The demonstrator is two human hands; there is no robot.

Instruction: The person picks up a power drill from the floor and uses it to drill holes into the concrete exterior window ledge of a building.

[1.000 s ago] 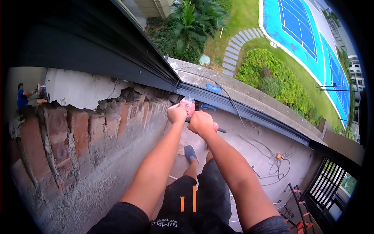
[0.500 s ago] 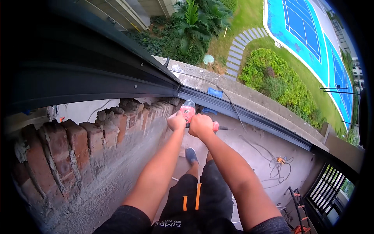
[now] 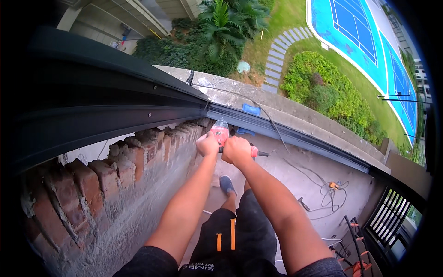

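Observation:
Both arms reach forward to a red power drill (image 3: 221, 134) with a clear plastic cup (image 3: 221, 123) over its front end. My left hand (image 3: 207, 144) is closed around the drill's left side. On the right, fingers wrapped, my right hand (image 3: 237, 150) grips its body or handle; a short dark part sticks out beyond that hand. The drill's front is close to the corner where the black metal frame (image 3: 134, 99) meets the grey window rail (image 3: 295, 137). My hands hide the trigger, and the bit's tip cannot be made out.
A broken-edged brick wall (image 3: 92, 184) runs along my left. Blue pieces (image 3: 251, 109) lie by the rail. A dark cable (image 3: 275, 127) crosses the concrete ledge (image 3: 221, 87) and coils near an orange connector (image 3: 333, 185). At right stands a black rack (image 3: 357, 240); beyond the ledge lies a garden far below.
My view has turned slightly, so the frame and brick wall sit lower at the left. Both hands keep their grip on the drill, which stays near the corner.

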